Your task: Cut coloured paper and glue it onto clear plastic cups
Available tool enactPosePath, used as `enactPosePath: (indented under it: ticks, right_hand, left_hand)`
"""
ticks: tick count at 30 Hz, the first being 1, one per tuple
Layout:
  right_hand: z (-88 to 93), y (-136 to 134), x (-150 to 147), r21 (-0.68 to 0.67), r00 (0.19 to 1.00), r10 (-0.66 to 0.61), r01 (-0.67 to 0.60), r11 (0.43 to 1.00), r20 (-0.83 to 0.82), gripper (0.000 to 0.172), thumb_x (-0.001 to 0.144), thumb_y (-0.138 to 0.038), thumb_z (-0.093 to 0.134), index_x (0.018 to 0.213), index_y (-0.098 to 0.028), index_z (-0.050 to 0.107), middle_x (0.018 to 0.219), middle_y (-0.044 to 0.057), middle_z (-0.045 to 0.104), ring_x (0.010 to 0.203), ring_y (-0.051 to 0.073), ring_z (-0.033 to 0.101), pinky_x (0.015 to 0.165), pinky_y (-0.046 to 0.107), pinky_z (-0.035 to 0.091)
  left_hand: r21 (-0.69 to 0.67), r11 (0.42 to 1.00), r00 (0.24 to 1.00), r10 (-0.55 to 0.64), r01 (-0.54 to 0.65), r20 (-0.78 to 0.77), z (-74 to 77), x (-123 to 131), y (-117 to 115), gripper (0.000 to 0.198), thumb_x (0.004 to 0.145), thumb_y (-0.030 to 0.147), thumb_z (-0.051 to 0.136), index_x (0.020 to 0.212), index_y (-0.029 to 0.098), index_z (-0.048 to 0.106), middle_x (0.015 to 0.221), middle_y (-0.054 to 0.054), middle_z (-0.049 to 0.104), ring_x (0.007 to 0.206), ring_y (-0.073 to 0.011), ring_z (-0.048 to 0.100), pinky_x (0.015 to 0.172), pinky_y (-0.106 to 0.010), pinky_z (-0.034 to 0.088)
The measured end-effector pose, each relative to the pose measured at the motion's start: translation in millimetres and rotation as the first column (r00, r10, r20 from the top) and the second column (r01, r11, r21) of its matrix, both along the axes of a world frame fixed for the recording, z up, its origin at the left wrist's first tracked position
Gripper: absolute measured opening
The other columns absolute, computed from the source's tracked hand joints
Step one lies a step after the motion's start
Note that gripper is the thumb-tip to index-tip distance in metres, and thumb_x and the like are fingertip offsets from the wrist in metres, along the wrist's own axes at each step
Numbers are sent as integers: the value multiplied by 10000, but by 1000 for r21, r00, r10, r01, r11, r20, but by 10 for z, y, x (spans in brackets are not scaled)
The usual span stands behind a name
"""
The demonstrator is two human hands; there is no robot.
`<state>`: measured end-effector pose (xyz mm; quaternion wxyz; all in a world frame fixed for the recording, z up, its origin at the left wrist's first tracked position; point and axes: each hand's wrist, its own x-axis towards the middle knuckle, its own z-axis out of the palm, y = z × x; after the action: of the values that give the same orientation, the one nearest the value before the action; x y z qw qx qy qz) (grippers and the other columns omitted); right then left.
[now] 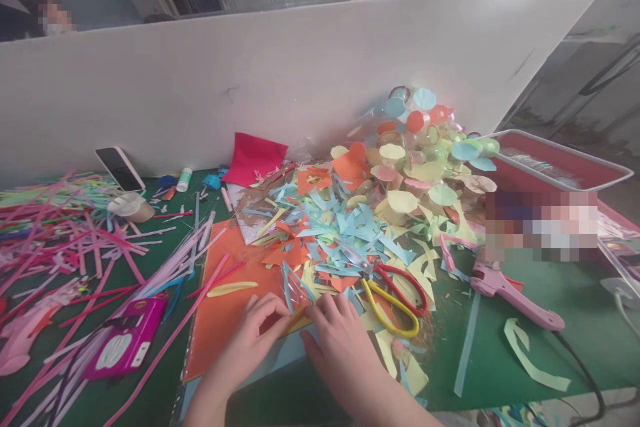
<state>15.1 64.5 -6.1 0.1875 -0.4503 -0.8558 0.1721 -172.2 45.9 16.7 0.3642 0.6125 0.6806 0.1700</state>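
My left hand (253,337) and my right hand (337,337) are close together at the near edge of the paper pile. Their fingers pinch a narrow yellow-orange strip (298,317), one hand at each end; it looks like paper, though the fingers hide much of it. Beneath and left of them lies a sheet of orange paper (213,320) with a yellow folded strip (233,288) on it. Right of my right hand rest scissors (400,297) with red and yellow handles, on blue, green and orange paper scraps (345,227).
A pink glue gun (517,293) with a black cord lies at the right. Paper-topped pieces (400,147) are heaped at the back, beside a red tray (550,163). Leftward are pink strips (100,240), a magenta device (127,340) and a phone (120,169). A white partition (250,80) stands behind.
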Motion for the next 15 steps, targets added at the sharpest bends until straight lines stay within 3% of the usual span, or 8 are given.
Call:
enactPosePath:
  ticks: [7,12,15]
  right_hand:
    - [18,10,-76,-17,995,-97,97,995,-23,82,894,-292,655,919,-219,684,894,55,669,871,267,590,752,393,468]
    - [25,79,-173,-69,985,-170,170,983,7,228,918,-394,630,821,-204,710,802,64,708,844,276,618,773,408,441]
    - [16,117,-202,-81,981,-195,195,977,6,246,923,-327,620,719,-209,689,757,51,721,814,253,631,775,381,424]
  left_hand:
    - [25,1000,1000,7,-7,6,-70,0,-16,334,943,518,427,798,249,563,902,-1,609,973,-207,509,904,-335,430]
    - [104,995,1000,9,-7,-14,-175,-9,-50,324,949,498,429,806,246,574,906,-7,614,936,-206,509,865,-335,439]
    - [148,989,999,25,-21,-22,-213,-5,-60,328,953,490,430,792,239,567,889,-18,610,921,-208,514,847,-336,445]
